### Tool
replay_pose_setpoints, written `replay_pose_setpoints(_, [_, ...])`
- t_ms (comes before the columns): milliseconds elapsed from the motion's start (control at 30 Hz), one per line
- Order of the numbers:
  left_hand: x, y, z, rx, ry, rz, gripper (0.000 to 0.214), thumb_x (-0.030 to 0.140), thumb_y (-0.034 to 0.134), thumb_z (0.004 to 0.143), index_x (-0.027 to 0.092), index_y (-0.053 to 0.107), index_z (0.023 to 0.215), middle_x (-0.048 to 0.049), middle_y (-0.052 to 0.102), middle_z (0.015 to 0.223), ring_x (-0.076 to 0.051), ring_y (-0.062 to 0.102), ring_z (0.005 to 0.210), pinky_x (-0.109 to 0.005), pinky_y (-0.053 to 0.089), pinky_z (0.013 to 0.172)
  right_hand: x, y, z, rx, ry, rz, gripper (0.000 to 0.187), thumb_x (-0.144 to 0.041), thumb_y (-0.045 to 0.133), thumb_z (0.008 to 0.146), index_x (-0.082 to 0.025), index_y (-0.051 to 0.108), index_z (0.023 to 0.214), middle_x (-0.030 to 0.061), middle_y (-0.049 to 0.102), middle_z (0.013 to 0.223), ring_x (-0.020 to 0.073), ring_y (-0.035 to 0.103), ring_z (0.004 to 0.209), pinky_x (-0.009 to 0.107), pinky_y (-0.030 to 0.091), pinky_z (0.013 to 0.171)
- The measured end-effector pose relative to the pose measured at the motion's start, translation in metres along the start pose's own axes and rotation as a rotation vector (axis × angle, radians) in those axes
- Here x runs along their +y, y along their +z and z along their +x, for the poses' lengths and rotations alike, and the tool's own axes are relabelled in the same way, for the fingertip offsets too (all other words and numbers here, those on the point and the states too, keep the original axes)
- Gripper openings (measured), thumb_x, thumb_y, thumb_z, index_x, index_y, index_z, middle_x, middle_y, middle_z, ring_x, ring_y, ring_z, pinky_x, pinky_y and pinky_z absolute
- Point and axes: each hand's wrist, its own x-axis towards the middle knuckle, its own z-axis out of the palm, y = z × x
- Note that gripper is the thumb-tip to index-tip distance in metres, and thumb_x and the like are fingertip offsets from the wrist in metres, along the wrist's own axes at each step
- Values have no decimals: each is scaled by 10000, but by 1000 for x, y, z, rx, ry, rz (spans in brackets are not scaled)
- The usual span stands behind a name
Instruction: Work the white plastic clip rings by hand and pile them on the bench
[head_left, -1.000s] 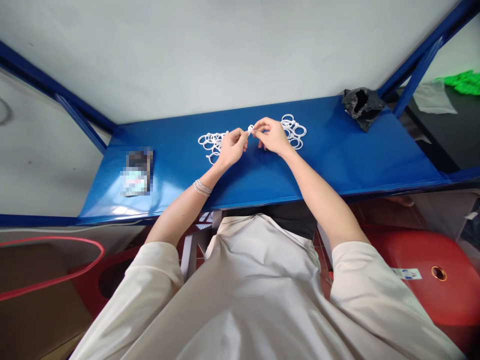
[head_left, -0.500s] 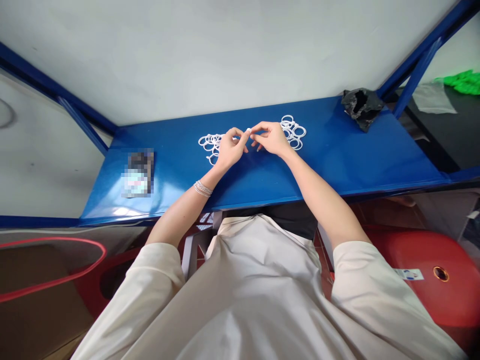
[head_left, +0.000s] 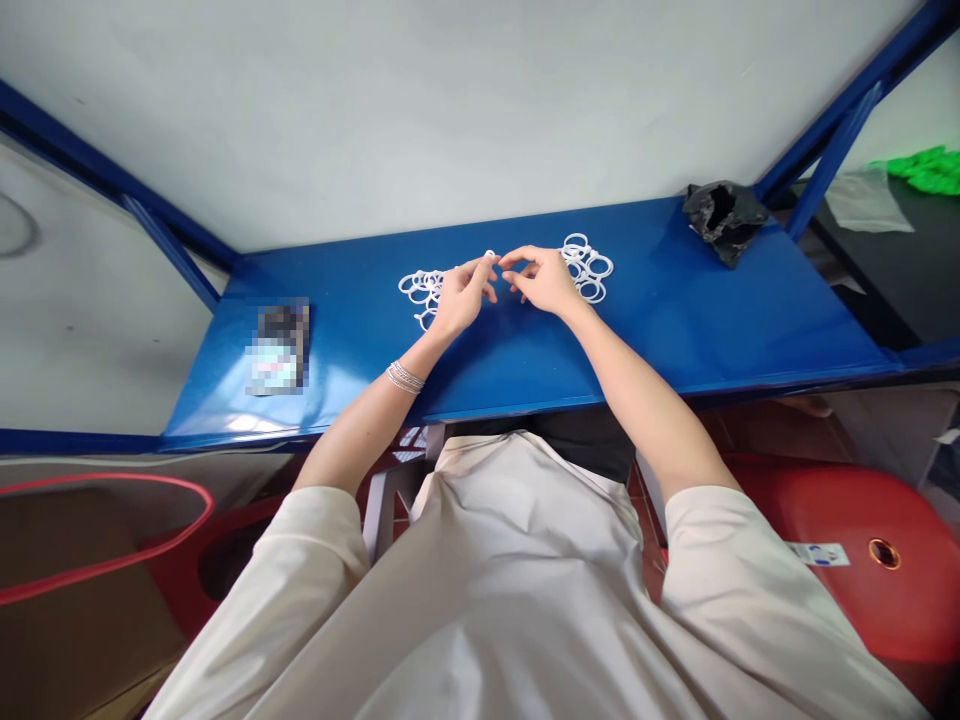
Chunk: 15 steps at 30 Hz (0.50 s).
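- Fingertips that pinched together half a second ago now stand slightly apart, the small white loop (head_left: 490,254) showing above the left hand (head_left: 465,297); the rest of the scene lies much as it did.
- Lowest in the frame, a pale shirt (head_left: 487,570) fills the middle; a red stool (head_left: 847,610) sits at lower right.
- Beaded bracelet (head_left: 405,377) circles the left wrist, left of the frame's centre.
- At upper centre, the left hand is nearly closed, thumb and index pressed together with the loop between their tips.
- Just beside it, the right hand (head_left: 549,282) is partly open, fingers curved, a gap between thumb and index, nothing visible in its hold; whether its index touches the loop, I cannot tell.
- Both hands are above a glossy blue table (head_left: 697,310).
- Pixelated item (head_left: 276,352) lies on the table, left of the frame's centre.
- White rings lie in two groups: the left group (head_left: 424,275) partly behind the left hand, the right group (head_left: 590,257) partly behind the right.
- Crumpled black bag (head_left: 705,212) rests on the table's far corner, upper right.
- Behind the table rises a pale wall (head_left: 450,120); a bright green bundle (head_left: 928,168) shows at the right edge.
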Motion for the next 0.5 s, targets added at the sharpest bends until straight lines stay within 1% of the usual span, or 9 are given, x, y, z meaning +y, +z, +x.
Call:
replay_pose_setpoints(133, [-1, -1, 0, 29, 18, -65, 601, 822, 667, 997, 238, 654, 854, 31, 528, 670, -100, 524, 503, -265, 433, 509, 2, -2, 0, 16, -30, -78, 182, -318, 784, 901, -205, 817, 1040, 89, 832, 1065, 233, 749, 761, 394, 617, 720])
replay_pose_setpoints(200, [-2, -2, -1, 40, 28, -91, 628, 828, 630, 1011, 239, 608, 793, 36, 468, 638, -100, 478, 477, -272, 406, 481, 0, -3, -1, 19, -44, -114, 175, -309, 771, 910, -199, 824, 1035, 96, 834, 1069, 239, 745, 797, 398, 616, 760])
replay_pose_setpoints(300, [-4, -3, -1, 33, 19, -114, 655, 779, 593, 1042, 238, 513, 683, 33, 410, 597, -96, 428, 445, -283, 354, 446, -2, -4, -3, 13, -52, -158, 175, -333, 778, 923, -200, 831, 1023, 102, 835, 1083, 242, 736, 821, 402, 610, 792])
replay_pose_setpoints(433, [-4, -5, -2, 18, 0, -145, 668, 730, 640, 1015, 237, 422, 620, 48, 333, 550, -75, 306, 416, -282, 260, 420, -4, -4, -3, -4, -46, -189, 193, -378, 797, 931, -205, 836, 1007, 111, 833, 1099, 246, 733, 838, 405, 605, 808])
replay_pose_setpoints(500, [-2, -5, -3, 15, 1, -151, 680, 721, 667, 990, 235, 392, 601, 53, 296, 536, -69, 262, 421, -277, 234, 421, -5, -4, -3, -8, -40, -198, 198, -386, 798, 934, -205, 838, 1003, 112, 833, 1098, 246, 730, 837, 407, 602, 811])
